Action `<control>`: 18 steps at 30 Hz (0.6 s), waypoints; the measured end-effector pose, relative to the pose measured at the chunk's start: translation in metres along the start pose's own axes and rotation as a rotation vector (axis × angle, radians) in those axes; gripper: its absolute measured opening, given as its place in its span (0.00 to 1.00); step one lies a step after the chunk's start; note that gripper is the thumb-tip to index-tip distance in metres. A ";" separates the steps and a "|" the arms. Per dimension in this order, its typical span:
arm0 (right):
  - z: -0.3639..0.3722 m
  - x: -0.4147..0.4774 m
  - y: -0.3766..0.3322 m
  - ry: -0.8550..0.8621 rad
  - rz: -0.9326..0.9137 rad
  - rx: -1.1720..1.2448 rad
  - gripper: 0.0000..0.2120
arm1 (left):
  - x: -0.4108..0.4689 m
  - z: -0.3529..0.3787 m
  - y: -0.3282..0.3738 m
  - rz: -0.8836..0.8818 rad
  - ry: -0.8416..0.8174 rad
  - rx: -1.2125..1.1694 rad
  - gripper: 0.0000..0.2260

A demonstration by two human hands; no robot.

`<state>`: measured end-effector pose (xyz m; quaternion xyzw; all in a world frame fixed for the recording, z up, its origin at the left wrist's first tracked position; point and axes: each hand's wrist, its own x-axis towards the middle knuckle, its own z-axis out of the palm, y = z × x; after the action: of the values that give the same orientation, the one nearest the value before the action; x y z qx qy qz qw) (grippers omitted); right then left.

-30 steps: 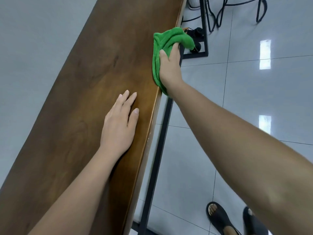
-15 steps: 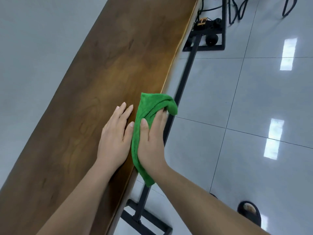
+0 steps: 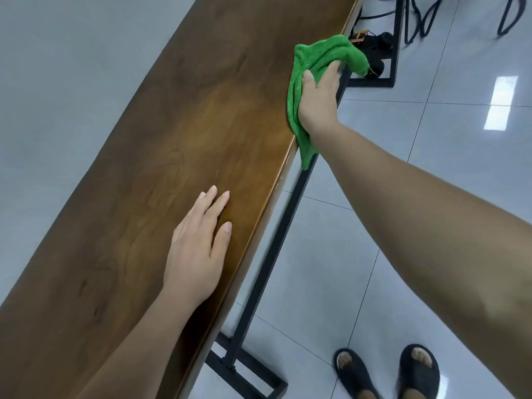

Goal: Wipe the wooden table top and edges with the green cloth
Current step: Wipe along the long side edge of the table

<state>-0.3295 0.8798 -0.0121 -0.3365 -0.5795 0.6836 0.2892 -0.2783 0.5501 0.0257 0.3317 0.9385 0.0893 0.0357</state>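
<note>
From the head view, our right hand [image 3: 318,102] grips the green cloth [image 3: 328,53] against the long right edge of the wooden tabletop [image 3: 172,139], toward the far end. The thumb lies on top and the fingers curl over the rim. Our left hand [image 3: 198,254] rests flat on the wood nearer to us, fingers straight and holding nothing.

We judge the cloth to be light, soft and floppy. A tail hangs loose below the edge, so bunching it under the palm suits best.

The edge runs straight, and nothing stands on the part of the top we can see. Below it, the black frame rail [image 3: 275,246] sits close. Cables [image 3: 417,18] and a small dark device [image 3: 377,44] crowd the floor past the far end.
</note>
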 end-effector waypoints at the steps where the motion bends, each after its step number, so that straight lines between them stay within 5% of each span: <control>1: 0.001 -0.002 0.001 -0.001 0.002 0.005 0.36 | 0.000 0.000 0.000 0.005 0.006 0.004 0.28; 6: 0.011 -0.056 0.012 -0.001 -0.032 0.050 0.35 | 0.000 0.000 0.001 0.011 0.020 -0.001 0.26; 18: 0.072 -0.342 0.071 -0.007 -0.024 0.188 0.32 | -0.006 0.004 -0.020 0.182 0.005 -0.039 0.23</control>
<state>-0.1793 0.5568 -0.0317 -0.2983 -0.5177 0.7327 0.3258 -0.2861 0.5316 0.0178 0.4149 0.9025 0.1112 0.0314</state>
